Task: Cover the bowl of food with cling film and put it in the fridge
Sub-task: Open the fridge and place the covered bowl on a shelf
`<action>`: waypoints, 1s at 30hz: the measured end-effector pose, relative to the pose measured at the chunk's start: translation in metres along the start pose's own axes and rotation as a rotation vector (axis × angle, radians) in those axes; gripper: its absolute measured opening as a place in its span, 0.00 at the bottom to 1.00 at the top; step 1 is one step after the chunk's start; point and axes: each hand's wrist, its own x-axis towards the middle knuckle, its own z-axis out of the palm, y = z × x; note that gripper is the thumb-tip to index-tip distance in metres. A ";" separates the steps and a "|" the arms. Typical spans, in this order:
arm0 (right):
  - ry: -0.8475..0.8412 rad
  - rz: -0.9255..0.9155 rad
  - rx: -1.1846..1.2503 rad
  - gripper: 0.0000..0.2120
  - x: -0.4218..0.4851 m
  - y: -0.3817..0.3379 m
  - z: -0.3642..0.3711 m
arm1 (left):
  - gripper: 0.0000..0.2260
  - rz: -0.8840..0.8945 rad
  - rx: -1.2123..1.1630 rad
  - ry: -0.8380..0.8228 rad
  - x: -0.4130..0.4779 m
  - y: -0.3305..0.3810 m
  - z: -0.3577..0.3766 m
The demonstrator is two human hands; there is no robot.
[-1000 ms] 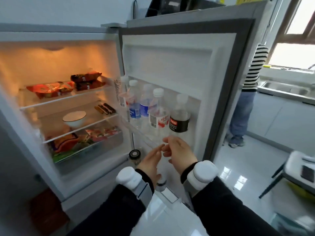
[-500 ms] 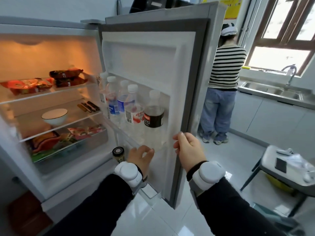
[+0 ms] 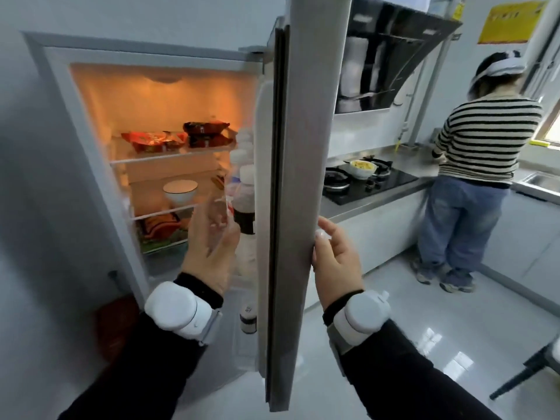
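The fridge stands open, lit orange inside. A white bowl [image 3: 180, 191] sits on its middle shelf; whether film covers it I cannot tell. I see the grey fridge door [image 3: 298, 147] almost edge-on, half swung in. My right hand [image 3: 335, 259] grips the door's outer edge, thumb on the rim. My left hand [image 3: 210, 247] hovers open and blurred in the gap, just in front of the bottles [image 3: 244, 204] in the door rack, holding nothing. A second bowl [image 3: 363, 168] with yellow food rests on the gas hob.
Snack packets [image 3: 178, 137] lie on the top shelf and bagged food fills the drawer [image 3: 160, 230]. A person in a striped top [image 3: 481, 147] stands at the counter by the sink. The hob [image 3: 366, 184] and hood are behind the door. A chair leg [image 3: 527, 371] is at lower right.
The door has swung further toward shut, now seen edge-on. My left hand has come off the door rack and opened. My view has turned right, showing the hob.
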 end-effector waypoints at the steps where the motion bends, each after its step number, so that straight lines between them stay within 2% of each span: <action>1: -0.067 0.006 0.044 0.13 -0.001 0.001 0.015 | 0.25 0.039 0.025 0.002 -0.001 0.002 -0.014; 3: -0.173 -0.002 0.059 0.12 -0.002 0.002 0.041 | 0.35 0.076 0.075 -0.010 0.001 0.001 -0.033; 5: -0.242 -0.030 0.029 0.13 -0.004 0.004 0.060 | 0.40 0.041 0.091 -0.024 0.002 -0.006 -0.046; 9: -0.497 -0.002 -0.009 0.21 -0.004 0.013 0.107 | 0.39 -0.021 0.062 0.079 -0.002 -0.023 -0.072; 12: -0.632 0.029 -0.012 0.23 0.001 0.023 0.144 | 0.34 -0.032 0.164 0.212 -0.004 -0.045 -0.096; 18: -0.668 0.242 -0.038 0.20 0.031 0.058 0.202 | 0.33 -0.194 0.169 0.296 0.024 -0.097 -0.135; 24: -0.585 0.405 -0.119 0.15 0.088 0.092 0.248 | 0.37 -0.240 0.098 0.406 0.085 -0.149 -0.176; 30: -0.530 0.466 -0.109 0.11 0.133 0.117 0.284 | 0.36 -0.281 0.157 0.432 0.129 -0.183 -0.194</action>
